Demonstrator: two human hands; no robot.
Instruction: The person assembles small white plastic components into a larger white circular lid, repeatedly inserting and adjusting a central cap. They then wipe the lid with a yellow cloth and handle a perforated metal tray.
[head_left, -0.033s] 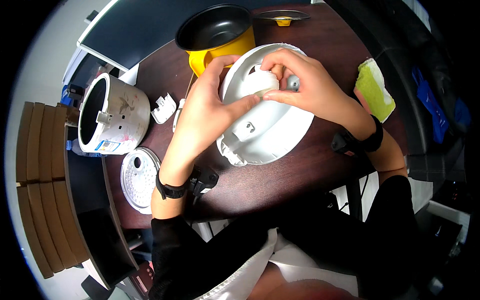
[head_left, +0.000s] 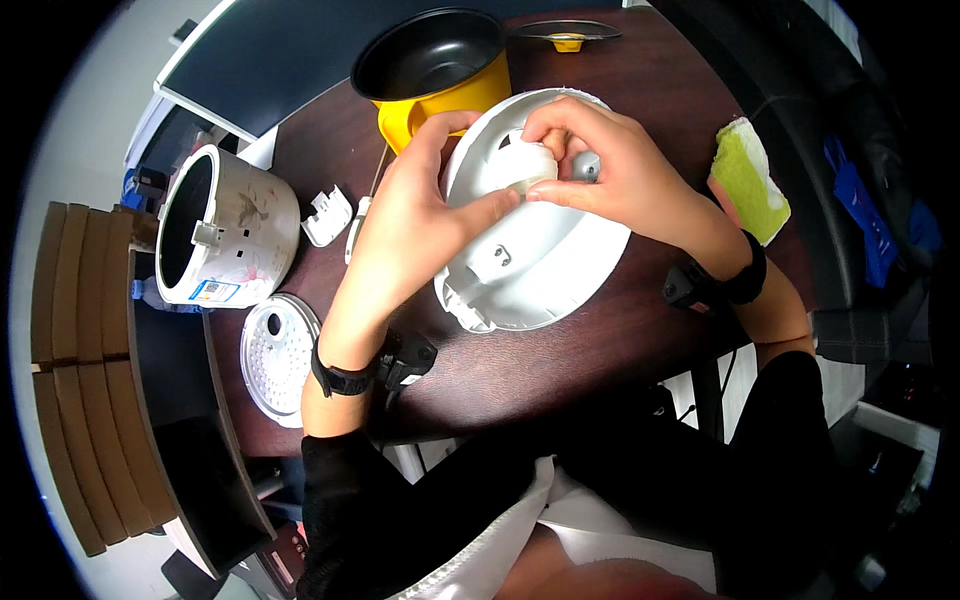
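A white plastic lid shell, much like a rice cooker's lid, lies tilted over the table with its hollow inside facing me. My left hand is closed on its left side, fingers at the rim, thumb reaching inward. Inside the shell is a small white rounded part. My right hand pinches this part with curled fingers and thumb. Both thumbs meet at its lower edge. The fingertips partly hide the part, so I cannot tell whether it is attached to the shell.
A white rice cooker body lies at left, near a perforated round plate and a white bracket. Behind the shell stands a yellow pot beside a glass lid. A green-and-white cloth lies right.
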